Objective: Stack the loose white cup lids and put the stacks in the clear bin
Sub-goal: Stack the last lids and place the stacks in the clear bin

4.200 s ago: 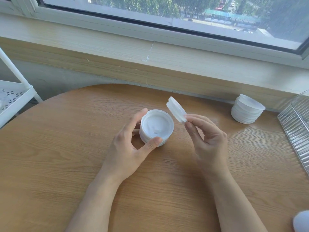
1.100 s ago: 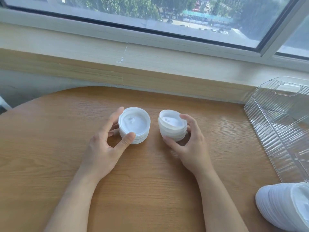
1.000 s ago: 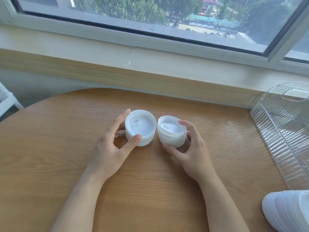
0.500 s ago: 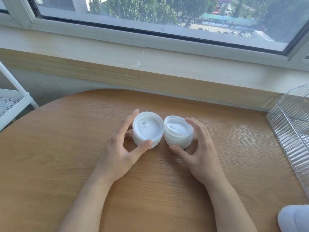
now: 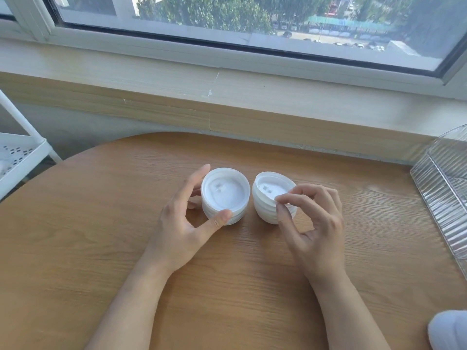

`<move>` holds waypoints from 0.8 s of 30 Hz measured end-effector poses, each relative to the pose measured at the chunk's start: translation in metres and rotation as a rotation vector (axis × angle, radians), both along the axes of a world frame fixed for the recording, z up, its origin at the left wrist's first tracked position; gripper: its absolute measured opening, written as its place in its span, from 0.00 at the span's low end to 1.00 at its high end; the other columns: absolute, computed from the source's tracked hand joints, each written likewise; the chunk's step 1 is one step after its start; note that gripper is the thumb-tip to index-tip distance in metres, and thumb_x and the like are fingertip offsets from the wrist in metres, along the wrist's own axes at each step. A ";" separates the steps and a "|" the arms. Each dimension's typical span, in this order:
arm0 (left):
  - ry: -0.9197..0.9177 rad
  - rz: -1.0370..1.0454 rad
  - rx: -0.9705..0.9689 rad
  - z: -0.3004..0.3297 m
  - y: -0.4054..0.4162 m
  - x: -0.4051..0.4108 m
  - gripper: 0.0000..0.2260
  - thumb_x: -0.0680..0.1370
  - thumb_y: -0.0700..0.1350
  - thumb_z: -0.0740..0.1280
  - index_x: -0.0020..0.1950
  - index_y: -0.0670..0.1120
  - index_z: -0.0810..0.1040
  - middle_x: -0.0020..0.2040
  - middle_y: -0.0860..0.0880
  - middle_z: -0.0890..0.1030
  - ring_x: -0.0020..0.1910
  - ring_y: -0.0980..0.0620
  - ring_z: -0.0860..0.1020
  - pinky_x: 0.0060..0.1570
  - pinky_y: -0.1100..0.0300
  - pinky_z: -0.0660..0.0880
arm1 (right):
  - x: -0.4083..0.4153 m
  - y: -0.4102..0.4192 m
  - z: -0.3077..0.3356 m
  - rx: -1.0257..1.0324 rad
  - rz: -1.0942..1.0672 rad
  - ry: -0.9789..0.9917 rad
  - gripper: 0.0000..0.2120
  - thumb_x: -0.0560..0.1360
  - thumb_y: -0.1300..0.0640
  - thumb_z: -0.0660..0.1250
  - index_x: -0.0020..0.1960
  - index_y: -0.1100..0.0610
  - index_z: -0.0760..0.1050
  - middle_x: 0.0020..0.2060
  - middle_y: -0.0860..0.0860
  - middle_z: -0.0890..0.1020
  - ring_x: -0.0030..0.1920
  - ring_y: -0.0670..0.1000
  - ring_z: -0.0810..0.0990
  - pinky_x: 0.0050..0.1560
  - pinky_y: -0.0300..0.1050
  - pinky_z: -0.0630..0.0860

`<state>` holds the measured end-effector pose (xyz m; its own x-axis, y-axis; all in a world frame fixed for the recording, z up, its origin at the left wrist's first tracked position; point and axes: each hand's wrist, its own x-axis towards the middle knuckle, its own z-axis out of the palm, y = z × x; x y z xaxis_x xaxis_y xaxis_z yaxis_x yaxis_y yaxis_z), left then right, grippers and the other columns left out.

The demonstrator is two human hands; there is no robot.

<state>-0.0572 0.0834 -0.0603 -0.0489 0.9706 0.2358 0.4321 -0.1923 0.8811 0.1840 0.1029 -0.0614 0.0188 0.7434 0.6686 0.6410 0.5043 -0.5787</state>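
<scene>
Two lid stacks stand side by side mid-worktop (image 5: 101, 248), toward its far edge. Left hand (image 5: 182, 223) grasps the left lid stack (image 5: 224, 195). Right hand (image 5: 313, 228) fingers (image 5: 284, 199) pinch the right lid stack (image 5: 271, 198) rim. Clear bin (image 5: 444, 193) sits at the right edge.

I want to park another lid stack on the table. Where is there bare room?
Bare wood lies left of the left hand, toward the white shelf, and between the right hand and the clear bin. It is crowded at the centre, where the left stack and right stack stand close together.
</scene>
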 end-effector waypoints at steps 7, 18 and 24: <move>-0.010 -0.003 -0.007 0.000 0.001 -0.002 0.38 0.69 0.67 0.73 0.78 0.62 0.68 0.65 0.66 0.79 0.65 0.62 0.78 0.65 0.53 0.76 | -0.001 -0.003 0.004 0.015 0.009 0.059 0.03 0.78 0.60 0.73 0.49 0.55 0.85 0.46 0.47 0.83 0.48 0.50 0.79 0.52 0.61 0.74; -0.017 -0.046 -0.007 0.004 0.000 -0.005 0.38 0.68 0.67 0.75 0.76 0.63 0.70 0.67 0.67 0.78 0.67 0.62 0.77 0.63 0.59 0.75 | -0.029 -0.012 0.010 0.196 0.027 -0.079 0.05 0.80 0.63 0.71 0.51 0.58 0.86 0.49 0.49 0.84 0.50 0.50 0.80 0.52 0.54 0.75; -0.051 -0.067 -0.011 0.007 0.000 -0.006 0.38 0.66 0.66 0.78 0.75 0.63 0.71 0.65 0.64 0.81 0.67 0.61 0.77 0.63 0.57 0.74 | -0.041 -0.012 0.007 0.159 0.162 -0.148 0.06 0.80 0.64 0.72 0.54 0.57 0.87 0.51 0.49 0.84 0.51 0.53 0.82 0.51 0.54 0.74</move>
